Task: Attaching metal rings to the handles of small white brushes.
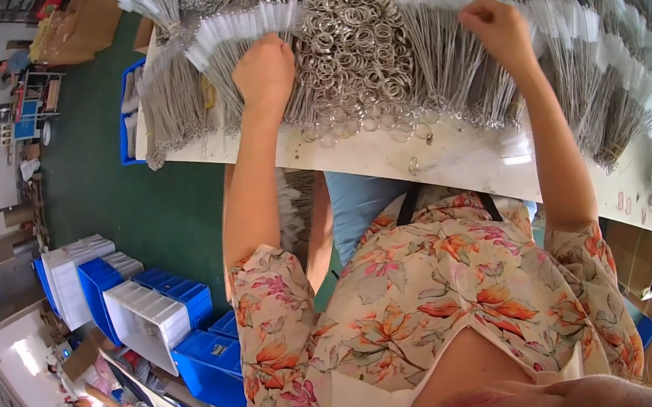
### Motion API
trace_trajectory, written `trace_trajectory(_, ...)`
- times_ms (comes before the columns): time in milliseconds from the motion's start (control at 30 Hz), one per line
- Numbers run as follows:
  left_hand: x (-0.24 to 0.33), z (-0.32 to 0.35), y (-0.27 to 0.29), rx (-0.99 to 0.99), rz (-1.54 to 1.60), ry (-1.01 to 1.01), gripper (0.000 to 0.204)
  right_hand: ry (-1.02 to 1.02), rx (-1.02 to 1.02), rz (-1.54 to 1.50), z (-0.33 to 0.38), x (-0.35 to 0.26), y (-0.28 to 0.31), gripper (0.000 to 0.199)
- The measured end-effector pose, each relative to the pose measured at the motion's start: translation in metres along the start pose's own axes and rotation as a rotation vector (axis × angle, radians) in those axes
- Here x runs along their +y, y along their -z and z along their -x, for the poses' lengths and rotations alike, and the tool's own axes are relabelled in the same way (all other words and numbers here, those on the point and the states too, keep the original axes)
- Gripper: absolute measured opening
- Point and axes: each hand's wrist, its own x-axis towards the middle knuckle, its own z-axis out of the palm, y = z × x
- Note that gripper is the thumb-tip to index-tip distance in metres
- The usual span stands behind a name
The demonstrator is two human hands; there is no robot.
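My left hand (265, 72) is closed over a bundle of thin wire brushes (221, 54) with white bristle tips. Its fingertips are turned away, so I cannot see what they grip. To the right, my right hand (498, 27) has its fingers curled together above another bundle of wire brushes (440, 32). Whatever lies between those fingers is too small or hidden to name. Between the hands is a heap of silver metal rings (355, 37). A few loose rings (414, 164) lie nearer to me on the white tabletop (352, 152).
More brush bundles (572, 36) crowd the table's right and far side. A blue bin (126, 116) stands beyond the left edge. Blue and white crates (148, 317) sit on the green floor at the left. Other people (89, 403) are at a far table, lower left.
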Motion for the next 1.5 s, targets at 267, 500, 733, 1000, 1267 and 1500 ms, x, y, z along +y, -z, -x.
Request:
trace_trajectory(267,-0.065,-0.037,0.054,0.353,1.089,0.372,0.013,-0.165,0.424,-0.257,0.029,0.06,0.162,0.024)
trace_trajectory(500,-0.263,-0.023,-0.002,-0.246,-0.292,0.264,0.043,-0.39,0.213,0.271,0.071,0.09,0.139,0.031)
trace_trajectory(733,-0.279,-0.022,0.023,-0.076,-0.131,0.181,0.024,-0.337,0.31,0.098,0.064,0.096,0.151,0.029)
trace_trajectory(1000,-0.219,-0.025,0.066,-0.26,0.421,0.482,0.017,-0.339,0.232,0.084,0.059,0.102,0.16,0.03)
trace_trajectory(1267,-0.223,-0.039,0.049,-0.174,0.375,0.667,0.017,-0.383,0.295,-0.199,0.059,0.109,0.156,0.024)
trace_trajectory(1500,-0.239,-0.027,0.044,-0.023,0.641,0.633,0.018,-0.086,0.922,0.145,0.079,0.074,0.196,0.023)
